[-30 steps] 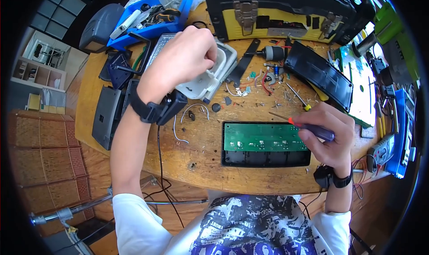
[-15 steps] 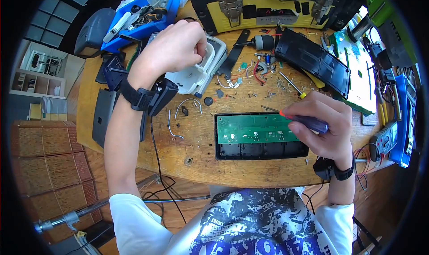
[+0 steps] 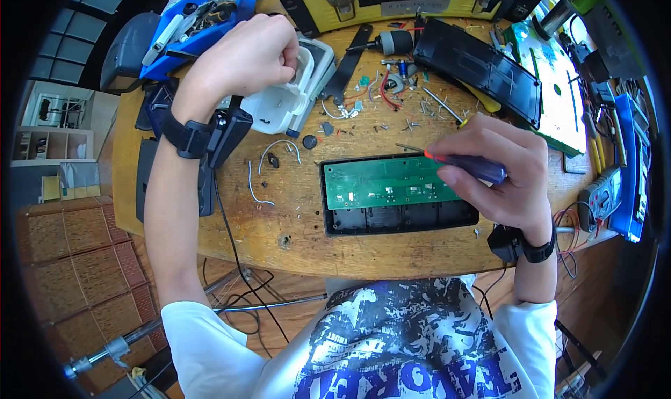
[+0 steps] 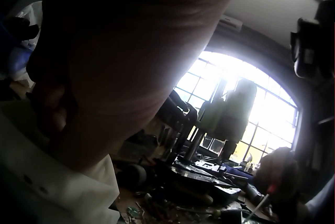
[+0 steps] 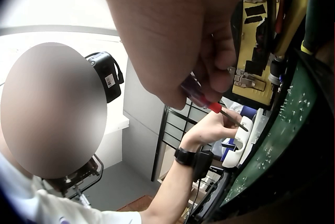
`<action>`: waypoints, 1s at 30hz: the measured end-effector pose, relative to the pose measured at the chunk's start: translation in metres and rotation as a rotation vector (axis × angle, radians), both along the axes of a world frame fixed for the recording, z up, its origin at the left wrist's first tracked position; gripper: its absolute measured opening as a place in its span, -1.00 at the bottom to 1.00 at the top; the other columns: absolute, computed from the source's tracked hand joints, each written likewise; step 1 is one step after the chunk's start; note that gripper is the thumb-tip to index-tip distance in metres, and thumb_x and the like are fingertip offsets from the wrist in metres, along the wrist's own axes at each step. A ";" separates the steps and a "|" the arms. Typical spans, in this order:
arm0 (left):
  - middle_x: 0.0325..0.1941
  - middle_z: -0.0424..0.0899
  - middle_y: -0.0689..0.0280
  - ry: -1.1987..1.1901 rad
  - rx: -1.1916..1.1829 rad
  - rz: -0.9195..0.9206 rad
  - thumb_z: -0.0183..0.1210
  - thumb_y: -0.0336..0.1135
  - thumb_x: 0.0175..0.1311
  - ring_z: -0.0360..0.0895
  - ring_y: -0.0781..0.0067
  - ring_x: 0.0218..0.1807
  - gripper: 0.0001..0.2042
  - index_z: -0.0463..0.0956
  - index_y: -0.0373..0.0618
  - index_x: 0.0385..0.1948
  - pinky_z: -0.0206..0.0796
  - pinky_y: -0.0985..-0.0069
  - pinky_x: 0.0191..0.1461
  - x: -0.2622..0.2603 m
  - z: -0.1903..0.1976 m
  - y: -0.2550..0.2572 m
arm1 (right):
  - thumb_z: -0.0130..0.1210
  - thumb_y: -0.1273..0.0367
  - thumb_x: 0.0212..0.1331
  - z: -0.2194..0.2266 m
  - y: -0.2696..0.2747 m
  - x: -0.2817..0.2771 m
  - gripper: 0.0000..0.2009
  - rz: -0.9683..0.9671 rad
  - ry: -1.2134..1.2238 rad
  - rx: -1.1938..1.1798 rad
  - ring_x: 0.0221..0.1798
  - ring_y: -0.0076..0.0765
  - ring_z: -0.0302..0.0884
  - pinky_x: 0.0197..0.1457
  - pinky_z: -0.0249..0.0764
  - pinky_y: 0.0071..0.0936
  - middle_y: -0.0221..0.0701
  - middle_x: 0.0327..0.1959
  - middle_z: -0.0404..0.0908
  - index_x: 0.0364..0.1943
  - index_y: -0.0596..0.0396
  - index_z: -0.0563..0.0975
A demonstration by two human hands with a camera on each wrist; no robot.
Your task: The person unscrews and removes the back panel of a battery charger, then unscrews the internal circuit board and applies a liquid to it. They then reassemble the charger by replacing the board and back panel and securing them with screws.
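My right hand point(image 3: 504, 163) holds a screwdriver point(image 3: 479, 169) with a purple handle and an orange-red collar. Its thin shaft points left, over the far edge of a green circuit board point(image 3: 370, 182). The board lies in a shallow black plastic case point(image 3: 377, 221) on the bench. Farther off on the left, my left hand point(image 3: 244, 55) hangs bent over a white plastic container point(image 3: 269, 111). In the left wrist view its curled fingers point(image 4: 55, 108) dip behind the container's rim point(image 4: 68, 187); I cannot tell whether they hold anything.
Screws, wire scraps and a second screwdriver point(image 3: 444, 105) are strewn over the wooden bench point(image 3: 293, 210). A black cover point(image 3: 482, 67) lies beyond the board, before a black-yellow toolbox point(image 3: 412, 1). A blue bin point(image 3: 203, 39) stands far left; a multimeter point(image 3: 599, 196) lies right.
The head view has shifted, so the bench and hands sit higher and farther left in it. Both hands keep about the same place over the container and the board.
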State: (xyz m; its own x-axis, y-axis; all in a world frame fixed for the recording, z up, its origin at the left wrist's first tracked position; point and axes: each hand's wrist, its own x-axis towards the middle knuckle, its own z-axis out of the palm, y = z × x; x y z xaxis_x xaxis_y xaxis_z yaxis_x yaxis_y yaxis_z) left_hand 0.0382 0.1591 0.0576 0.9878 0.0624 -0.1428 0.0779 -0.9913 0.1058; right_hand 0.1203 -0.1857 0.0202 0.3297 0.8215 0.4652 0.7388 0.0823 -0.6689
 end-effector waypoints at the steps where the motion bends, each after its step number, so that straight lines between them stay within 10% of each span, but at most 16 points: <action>1: -0.58 0.63 0.06 -0.015 -0.007 -0.017 0.35 -0.51 0.10 0.63 0.23 -0.52 -0.92 0.74 -0.37 -0.44 0.48 0.40 -0.32 0.000 -0.002 0.002 | 0.51 0.46 0.17 -0.001 0.000 0.000 -0.83 -0.004 0.008 -0.007 -0.36 -0.25 0.73 -0.30 0.59 -0.40 -0.36 -0.36 0.74 -0.17 0.12 0.77; 18: -0.45 0.62 0.31 -0.020 -0.102 0.068 0.29 -0.49 0.23 0.57 0.59 -0.38 -0.90 0.61 -0.37 -0.33 0.46 0.58 -0.24 -0.023 0.015 0.009 | 0.51 0.46 0.17 0.002 -0.001 0.000 -0.83 0.022 -0.037 0.017 -0.35 -0.24 0.72 -0.30 0.58 -0.41 -0.35 -0.35 0.73 -0.19 0.13 0.76; 30: -0.33 0.77 0.23 -0.137 -0.636 0.037 0.37 -0.63 0.09 0.75 0.46 -0.35 -0.87 0.72 -0.29 -0.31 0.56 0.54 -0.22 -0.119 -0.013 -0.110 | 0.49 0.41 0.23 0.001 -0.003 0.003 -0.81 0.036 -0.086 0.002 -0.38 -0.39 0.69 -0.35 0.51 -0.47 -0.34 -0.36 0.75 -0.15 0.20 0.78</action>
State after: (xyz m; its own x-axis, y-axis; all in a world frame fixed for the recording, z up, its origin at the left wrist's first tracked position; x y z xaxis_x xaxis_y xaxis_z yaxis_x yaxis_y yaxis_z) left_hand -0.0805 0.0489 0.0441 0.9985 0.0412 -0.0362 0.0548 -0.7288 0.6826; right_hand 0.1234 -0.1889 0.0214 0.2589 0.8312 0.4920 0.7900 0.1108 -0.6030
